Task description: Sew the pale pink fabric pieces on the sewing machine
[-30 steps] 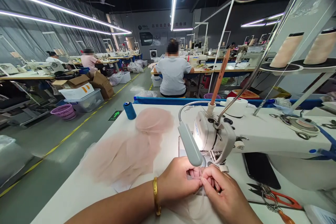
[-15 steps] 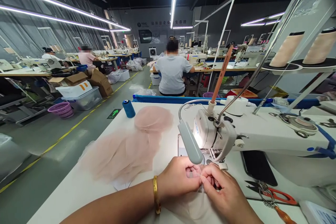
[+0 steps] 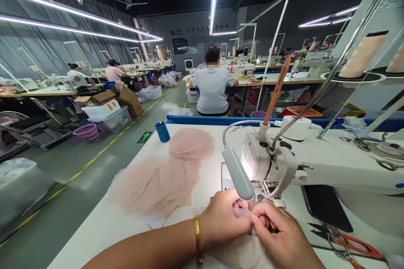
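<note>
Left hand and right hand meet, the fingers of both closed in a pinch on pale cloth, which spreads below toward six o'clock. Lamp and machine stand just beyond at twelve. Phone lies at three, scissors between three and four. Pink pieces lie between nine and ten; a blue spool stands past them, toward ten.
</note>
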`<action>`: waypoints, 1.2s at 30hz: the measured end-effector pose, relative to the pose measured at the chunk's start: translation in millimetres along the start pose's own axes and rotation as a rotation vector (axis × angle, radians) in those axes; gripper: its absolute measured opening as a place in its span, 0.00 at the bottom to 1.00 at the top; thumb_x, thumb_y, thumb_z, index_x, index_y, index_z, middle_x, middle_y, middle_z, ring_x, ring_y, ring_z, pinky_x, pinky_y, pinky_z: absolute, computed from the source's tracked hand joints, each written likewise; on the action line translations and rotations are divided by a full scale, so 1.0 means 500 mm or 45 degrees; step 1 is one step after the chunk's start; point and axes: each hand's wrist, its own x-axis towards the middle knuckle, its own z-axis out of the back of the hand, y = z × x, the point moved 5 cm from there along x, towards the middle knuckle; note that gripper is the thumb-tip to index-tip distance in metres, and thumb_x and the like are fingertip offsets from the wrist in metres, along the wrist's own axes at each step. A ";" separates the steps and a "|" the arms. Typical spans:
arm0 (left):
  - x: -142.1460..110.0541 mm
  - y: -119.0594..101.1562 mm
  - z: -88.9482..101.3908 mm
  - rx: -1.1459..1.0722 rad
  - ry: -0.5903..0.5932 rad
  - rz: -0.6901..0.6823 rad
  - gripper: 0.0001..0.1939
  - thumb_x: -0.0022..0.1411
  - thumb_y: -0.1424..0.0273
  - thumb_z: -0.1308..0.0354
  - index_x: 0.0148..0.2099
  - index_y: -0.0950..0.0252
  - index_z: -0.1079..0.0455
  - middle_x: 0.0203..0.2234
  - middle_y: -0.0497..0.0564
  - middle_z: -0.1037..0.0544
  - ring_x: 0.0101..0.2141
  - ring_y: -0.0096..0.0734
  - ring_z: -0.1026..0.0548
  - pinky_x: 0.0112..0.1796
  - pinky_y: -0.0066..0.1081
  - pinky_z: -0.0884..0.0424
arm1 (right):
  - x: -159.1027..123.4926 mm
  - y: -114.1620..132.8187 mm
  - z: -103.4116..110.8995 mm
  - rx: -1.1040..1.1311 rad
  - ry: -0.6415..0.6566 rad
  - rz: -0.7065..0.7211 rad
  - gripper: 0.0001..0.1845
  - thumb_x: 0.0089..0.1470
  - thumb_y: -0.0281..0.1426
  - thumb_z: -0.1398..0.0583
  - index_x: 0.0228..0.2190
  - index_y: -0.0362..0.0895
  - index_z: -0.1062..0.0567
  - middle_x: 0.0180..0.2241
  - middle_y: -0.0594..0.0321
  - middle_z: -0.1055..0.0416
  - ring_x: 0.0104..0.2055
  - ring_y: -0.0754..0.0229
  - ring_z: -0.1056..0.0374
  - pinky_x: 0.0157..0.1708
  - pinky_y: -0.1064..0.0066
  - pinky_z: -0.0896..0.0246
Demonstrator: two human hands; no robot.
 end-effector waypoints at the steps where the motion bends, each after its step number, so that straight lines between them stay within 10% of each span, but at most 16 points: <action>1: 0.001 0.001 0.000 -0.026 0.003 0.021 0.10 0.45 0.73 0.36 0.33 0.63 0.31 0.24 0.41 0.30 0.26 0.27 0.35 0.27 0.27 0.38 | 0.000 0.000 -0.001 -0.007 0.006 0.004 0.17 0.68 0.39 0.44 0.26 0.50 0.30 0.24 0.69 0.35 0.26 0.59 0.38 0.29 0.69 0.44; 20: 0.002 -0.017 0.003 -0.072 0.071 -0.097 0.08 0.46 0.73 0.36 0.26 0.64 0.34 0.27 0.45 0.29 0.30 0.29 0.33 0.31 0.28 0.37 | 0.004 0.003 0.002 -0.040 -0.003 0.022 0.17 0.67 0.38 0.44 0.25 0.49 0.30 0.23 0.66 0.33 0.27 0.59 0.35 0.29 0.69 0.40; 28: 0.005 0.006 0.005 -0.123 0.039 0.009 0.16 0.46 0.74 0.37 0.41 0.64 0.28 0.29 0.44 0.26 0.29 0.30 0.31 0.30 0.29 0.34 | 0.004 -0.004 0.000 -0.115 -0.014 -0.004 0.16 0.66 0.37 0.45 0.26 0.49 0.31 0.25 0.67 0.32 0.26 0.60 0.35 0.27 0.70 0.41; 36: 0.003 -0.028 0.010 0.459 -0.094 -0.325 0.10 0.54 0.77 0.42 0.40 0.61 0.32 0.26 0.43 0.32 0.28 0.32 0.35 0.33 0.31 0.35 | 0.037 -0.009 -0.011 -0.327 0.044 0.034 0.12 0.59 0.33 0.44 0.24 0.50 0.35 0.19 0.69 0.33 0.21 0.60 0.34 0.21 0.72 0.43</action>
